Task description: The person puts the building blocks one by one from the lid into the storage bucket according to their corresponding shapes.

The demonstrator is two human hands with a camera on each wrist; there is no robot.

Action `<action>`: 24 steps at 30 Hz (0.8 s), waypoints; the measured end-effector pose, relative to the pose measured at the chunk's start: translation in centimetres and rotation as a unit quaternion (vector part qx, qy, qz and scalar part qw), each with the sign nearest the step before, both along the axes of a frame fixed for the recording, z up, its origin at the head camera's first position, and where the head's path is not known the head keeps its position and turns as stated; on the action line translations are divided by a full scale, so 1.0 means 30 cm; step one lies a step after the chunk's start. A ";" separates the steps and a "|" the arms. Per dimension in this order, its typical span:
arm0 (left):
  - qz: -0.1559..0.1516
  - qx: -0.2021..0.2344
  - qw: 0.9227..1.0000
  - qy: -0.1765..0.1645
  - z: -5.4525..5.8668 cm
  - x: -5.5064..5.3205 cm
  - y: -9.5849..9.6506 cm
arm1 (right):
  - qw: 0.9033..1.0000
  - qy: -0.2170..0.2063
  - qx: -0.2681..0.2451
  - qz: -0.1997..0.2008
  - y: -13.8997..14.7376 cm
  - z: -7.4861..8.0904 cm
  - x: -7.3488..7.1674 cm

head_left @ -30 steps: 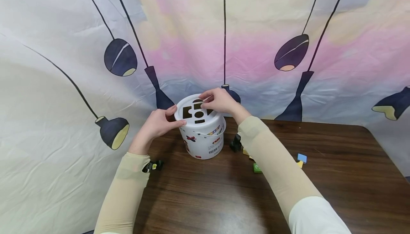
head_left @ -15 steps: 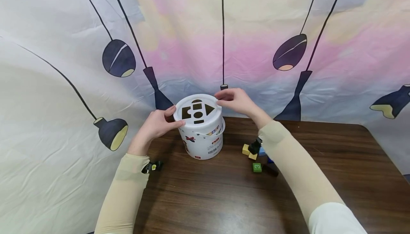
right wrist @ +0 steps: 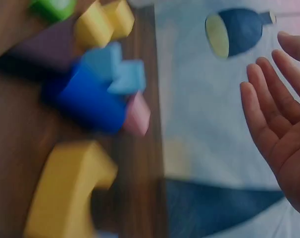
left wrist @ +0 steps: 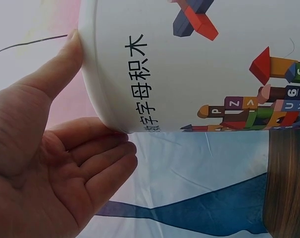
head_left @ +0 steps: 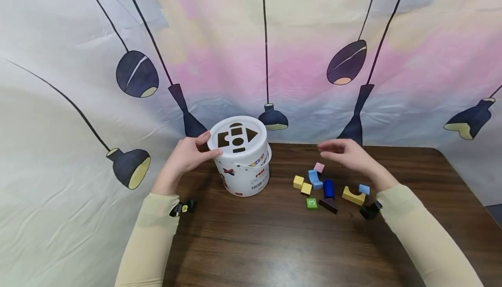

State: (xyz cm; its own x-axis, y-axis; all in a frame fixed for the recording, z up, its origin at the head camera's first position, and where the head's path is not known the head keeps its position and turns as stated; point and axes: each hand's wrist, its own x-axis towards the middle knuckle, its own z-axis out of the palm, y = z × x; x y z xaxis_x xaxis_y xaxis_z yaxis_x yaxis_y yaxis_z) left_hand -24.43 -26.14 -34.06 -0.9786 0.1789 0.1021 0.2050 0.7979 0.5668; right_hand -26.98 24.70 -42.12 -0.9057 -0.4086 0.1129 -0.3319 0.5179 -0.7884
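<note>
A white lidded bucket (head_left: pixel 242 169) stands upright on the table, its lid cut with several shaped holes. My left hand (head_left: pixel 187 158) holds the lid's left rim, thumb at the front and a finger further back; the left wrist view shows its fingers against the bucket's edge. Above the back right of the table, my right hand (head_left: pixel 345 154) hovers with relaxed fingers, holding nothing. Below it lie loose blocks: a pink block (head_left: pixel 319 167), a light blue curved block (head_left: pixel 315 179), a dark blue cylinder (head_left: pixel 329 189) and a yellow arch block (head_left: pixel 353 196).
Nearby lie two yellow blocks, one nearer the bucket (head_left: pixel 298 182), a green block (head_left: pixel 311 203) marked 3, a dark triangular block (head_left: pixel 328 205) and a small blue block (head_left: pixel 364 189). A lamp-patterned cloth (head_left: pixel 219 60) hangs behind the brown table (head_left: pixel 251 243).
My right hand has left the lid and moved right, to over the blocks, which its arm largely covered before. My left hand stays on the bucket's rim.
</note>
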 end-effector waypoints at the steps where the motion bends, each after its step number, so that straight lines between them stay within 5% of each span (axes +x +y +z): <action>1: -0.001 0.002 1.000 0.000 0.000 0.001 0.001 | 1.000 -0.003 0.004 -0.002 0.033 -0.017 0.017; 12: -0.007 -0.001 1.000 -0.002 0.002 0.000 -0.005 | 0.997 -0.042 0.038 -0.054 0.316 -0.170 0.172; 24: -0.009 0.001 1.000 -0.003 0.000 -0.001 -0.004 | 0.991 -0.089 0.037 -0.095 0.409 -0.285 0.245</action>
